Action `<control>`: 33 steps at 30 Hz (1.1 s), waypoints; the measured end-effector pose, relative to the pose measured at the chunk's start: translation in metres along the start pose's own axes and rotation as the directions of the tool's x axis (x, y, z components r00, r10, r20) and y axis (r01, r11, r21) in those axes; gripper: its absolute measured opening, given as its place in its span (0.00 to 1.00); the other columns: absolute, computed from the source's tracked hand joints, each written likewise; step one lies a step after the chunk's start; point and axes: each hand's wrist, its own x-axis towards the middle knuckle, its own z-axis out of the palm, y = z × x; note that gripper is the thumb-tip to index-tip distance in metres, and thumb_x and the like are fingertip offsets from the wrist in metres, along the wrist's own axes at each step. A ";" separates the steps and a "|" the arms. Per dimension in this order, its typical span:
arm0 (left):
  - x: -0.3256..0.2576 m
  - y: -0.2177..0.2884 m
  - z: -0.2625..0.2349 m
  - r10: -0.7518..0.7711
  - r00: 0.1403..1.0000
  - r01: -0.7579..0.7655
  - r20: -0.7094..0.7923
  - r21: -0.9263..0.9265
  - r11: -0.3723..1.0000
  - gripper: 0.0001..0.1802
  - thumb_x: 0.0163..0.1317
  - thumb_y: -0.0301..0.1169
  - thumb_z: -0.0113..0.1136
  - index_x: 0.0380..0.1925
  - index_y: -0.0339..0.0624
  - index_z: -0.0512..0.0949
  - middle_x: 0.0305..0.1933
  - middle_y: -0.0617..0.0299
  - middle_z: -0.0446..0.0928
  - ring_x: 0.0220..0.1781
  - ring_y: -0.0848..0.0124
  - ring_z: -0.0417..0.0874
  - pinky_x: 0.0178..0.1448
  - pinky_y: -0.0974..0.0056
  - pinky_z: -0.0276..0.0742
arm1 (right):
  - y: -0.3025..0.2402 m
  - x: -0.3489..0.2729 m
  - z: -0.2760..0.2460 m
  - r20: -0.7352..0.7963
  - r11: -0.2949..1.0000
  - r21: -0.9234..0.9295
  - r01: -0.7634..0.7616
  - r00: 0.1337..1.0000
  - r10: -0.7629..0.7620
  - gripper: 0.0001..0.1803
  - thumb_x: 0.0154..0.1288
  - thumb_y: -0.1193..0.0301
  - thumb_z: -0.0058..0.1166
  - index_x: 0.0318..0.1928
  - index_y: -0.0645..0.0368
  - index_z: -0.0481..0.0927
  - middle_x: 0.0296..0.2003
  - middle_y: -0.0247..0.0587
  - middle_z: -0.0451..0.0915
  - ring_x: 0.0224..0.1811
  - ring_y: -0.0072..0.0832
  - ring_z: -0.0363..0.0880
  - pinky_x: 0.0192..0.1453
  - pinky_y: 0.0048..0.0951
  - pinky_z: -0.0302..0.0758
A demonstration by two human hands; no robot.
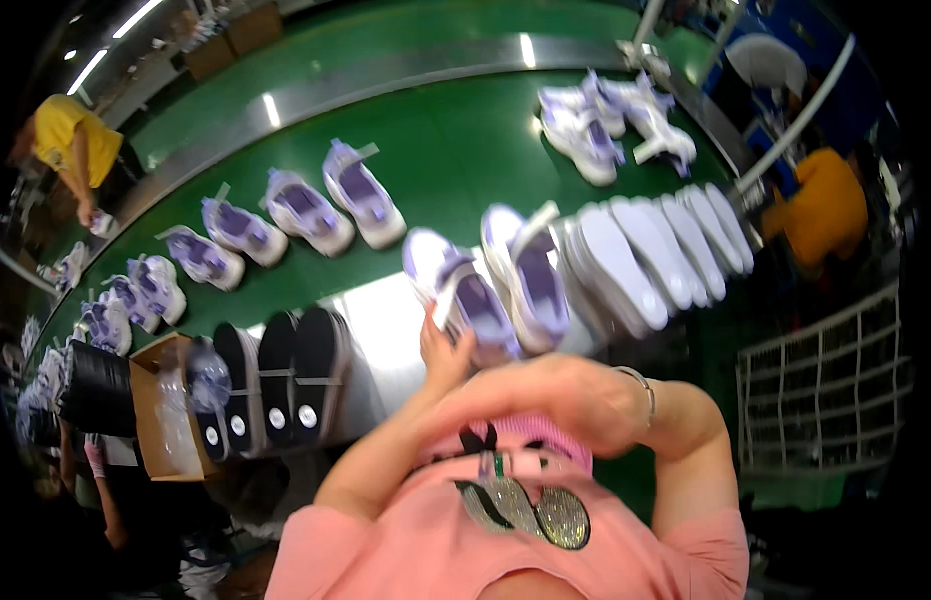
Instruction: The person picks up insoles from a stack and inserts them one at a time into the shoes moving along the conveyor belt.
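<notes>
The green conveyor belt (436,160) is lined with purple-and-white shoes, spaced apart so that each can be reached, and the nearest shoe (464,290) is touched by the left hand (444,358), its closure unclear, while the right hand (546,395), folded near the chest, appears empty.

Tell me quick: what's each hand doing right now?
Left hand: fingers up against a white-and-purple shoe on the green conveyor belt; grip unclear.
Right hand: bent across the pink shirt; cannot tell open or closed.
</notes>
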 end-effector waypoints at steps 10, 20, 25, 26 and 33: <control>0.017 0.034 0.002 0.158 0.987 -0.158 0.004 -0.001 0.987 0.41 0.47 0.40 0.57 0.60 0.34 0.53 0.60 0.40 0.55 0.62 0.49 0.55 0.65 0.54 0.49 | -0.012 -0.026 0.079 0.101 0.906 0.291 0.307 0.932 -0.348 0.33 0.57 0.44 0.33 0.40 0.66 0.69 0.42 0.51 0.70 0.48 0.37 0.70 0.54 0.38 0.65; 0.067 0.061 0.007 0.116 0.988 -0.144 -0.104 -0.336 0.931 0.21 0.52 0.26 0.56 0.47 0.34 0.68 0.43 0.49 0.74 0.45 0.60 0.75 0.49 0.65 0.69 | -0.012 -0.078 -0.047 -0.547 0.710 -0.593 -0.380 0.837 -0.008 0.17 0.50 0.73 0.51 0.43 0.63 0.76 0.42 0.45 0.76 0.42 0.32 0.75 0.45 0.27 0.70; 0.082 0.064 0.000 -0.028 0.999 0.017 -0.027 -0.348 0.937 0.11 0.53 0.26 0.56 0.38 0.37 0.74 0.34 0.54 0.77 0.34 0.67 0.77 0.39 0.66 0.70 | 0.089 -0.145 -0.203 -0.693 -0.051 -0.695 -0.717 0.687 -0.219 0.20 0.50 0.61 0.59 0.39 0.61 0.74 0.39 0.50 0.76 0.42 0.42 0.74 0.44 0.34 0.70; 0.081 0.065 -0.004 -0.035 0.999 0.022 -0.036 -0.320 0.947 0.10 0.54 0.27 0.56 0.37 0.38 0.75 0.32 0.55 0.77 0.33 0.68 0.77 0.38 0.66 0.70 | 0.094 -0.136 -0.206 -0.762 -0.040 -0.632 -0.774 0.630 -0.147 0.20 0.49 0.60 0.60 0.38 0.61 0.74 0.38 0.50 0.76 0.42 0.43 0.74 0.44 0.35 0.70; 0.079 0.069 -0.002 -0.049 0.998 0.037 -0.037 -0.260 0.965 0.11 0.53 0.32 0.57 0.35 0.38 0.74 0.29 0.52 0.76 0.32 0.60 0.77 0.38 0.63 0.71 | 0.094 -0.122 -0.199 -0.913 -0.126 -0.393 -0.911 0.403 -0.059 0.20 0.47 0.60 0.61 0.36 0.59 0.72 0.36 0.48 0.77 0.40 0.42 0.74 0.42 0.35 0.69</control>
